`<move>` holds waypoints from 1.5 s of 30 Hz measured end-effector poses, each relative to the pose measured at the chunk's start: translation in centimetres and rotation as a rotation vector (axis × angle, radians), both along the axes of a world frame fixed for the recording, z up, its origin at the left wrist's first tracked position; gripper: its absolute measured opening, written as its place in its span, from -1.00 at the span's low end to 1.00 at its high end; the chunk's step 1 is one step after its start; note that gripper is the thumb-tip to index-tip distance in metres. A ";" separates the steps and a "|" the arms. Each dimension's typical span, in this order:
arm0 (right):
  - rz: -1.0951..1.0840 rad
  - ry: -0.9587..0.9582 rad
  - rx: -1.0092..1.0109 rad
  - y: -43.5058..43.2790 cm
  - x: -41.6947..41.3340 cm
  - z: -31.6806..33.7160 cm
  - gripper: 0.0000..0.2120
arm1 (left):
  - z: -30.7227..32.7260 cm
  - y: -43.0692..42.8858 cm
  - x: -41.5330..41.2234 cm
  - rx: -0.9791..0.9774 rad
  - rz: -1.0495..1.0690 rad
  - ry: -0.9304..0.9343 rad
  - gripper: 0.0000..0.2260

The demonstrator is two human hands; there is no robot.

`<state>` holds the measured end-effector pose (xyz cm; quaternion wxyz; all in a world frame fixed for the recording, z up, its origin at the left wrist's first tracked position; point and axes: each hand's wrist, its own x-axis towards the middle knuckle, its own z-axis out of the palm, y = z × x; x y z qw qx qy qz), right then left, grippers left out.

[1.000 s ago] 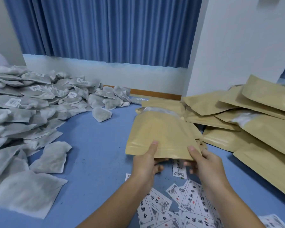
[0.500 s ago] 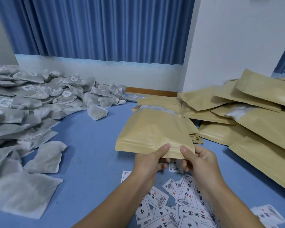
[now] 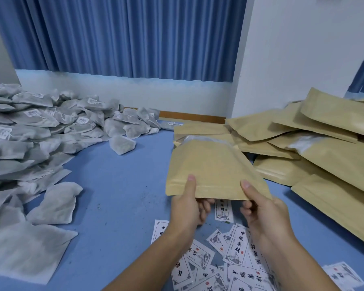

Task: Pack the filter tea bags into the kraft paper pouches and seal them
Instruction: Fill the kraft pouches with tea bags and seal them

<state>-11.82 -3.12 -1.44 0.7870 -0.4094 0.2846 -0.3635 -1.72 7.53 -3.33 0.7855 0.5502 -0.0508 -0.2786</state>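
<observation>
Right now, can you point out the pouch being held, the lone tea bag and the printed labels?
Held kraft pouch [image 3: 210, 164], head view, middle of its front face.
Lone tea bag [image 3: 122, 144], head view, its centre.
Printed labels [image 3: 236, 244], head view, one card.

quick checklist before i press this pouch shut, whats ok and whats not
1. Both hands on the pouch: ok, left hand and right hand pinch its near edge.
2. Thumbs on top of the near edge: ok.
3. Tea bags inside: cannot tell, paper is opaque.
4. Near edge already sealed: cannot tell.
5. Pouch clear of the pouch pile: ok, held above the table.
6. Labels within reach: ok.
</observation>
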 end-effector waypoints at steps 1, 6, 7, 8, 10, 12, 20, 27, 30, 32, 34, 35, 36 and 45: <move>0.001 -0.015 0.015 0.3 0.1 -0.2 -0.80 | -0.2 0.0 0.1 0.023 0.014 -0.031 -0.54; 0.024 0.046 -0.100 1.8 1.0 -0.7 -0.76 | -0.3 0.1 0.0 0.008 0.029 -0.018 -0.49; 0.000 0.061 -0.105 1.6 0.9 -0.5 -0.78 | -0.2 0.3 0.2 -0.009 0.056 0.008 -0.43; -0.014 0.068 -0.098 1.3 0.9 -0.5 -0.80 | -0.1 0.4 0.4 -0.017 0.087 0.006 -0.40; -0.031 0.064 -0.031 1.1 0.6 -0.4 -0.83 | 0.0 0.3 0.6 0.033 0.117 -0.074 -0.48; -0.081 0.047 0.034 1.3 0.6 -0.6 -0.86 | -0.1 0.2 0.2 0.098 0.096 -0.140 -0.52; -0.119 -0.035 0.089 0.5 0.8 -0.8 -0.79 | 0.3 -0.3 -0.6 -0.166 -0.047 -0.119 -0.54; -0.194 -0.168 -0.031 -3.6 0.0 2.9 -0.81 | 4.4 -4.9 -0.6 -0.277 -0.119 -0.357 -0.52; -0.235 -0.095 -0.119 -8.0 -0.1 4.9 -0.93 | 7.6 -10.5 1.3 -0.190 -0.200 -0.482 -0.60; -0.294 -0.114 -0.081 -12.0 0.6 6.4 -0.97 | 9.6 -14.4 2.6 -0.073 -0.272 -0.474 -0.63; -0.399 -0.198 -0.009 -16.3 1.4 7.9 -0.95 | 10.9 -17.5 3.4 -0.064 -0.331 -0.319 -0.47; -0.396 -0.274 0.048 -18.2 1.8 8.4 -0.89 | 10.8 -18.7 3.8 -0.059 -0.321 -0.280 -0.34; -0.367 -0.326 0.108 -19.6 2.3 8.5 -0.79 | 10.5 -19.4 4.2 0.008 -0.296 -0.352 -0.27; 0.020 0.407 -0.857 -14.4 5.9 1.5 -0.72 | 3.1 -11.6 9.2 1.024 -0.401 -1.410 -0.24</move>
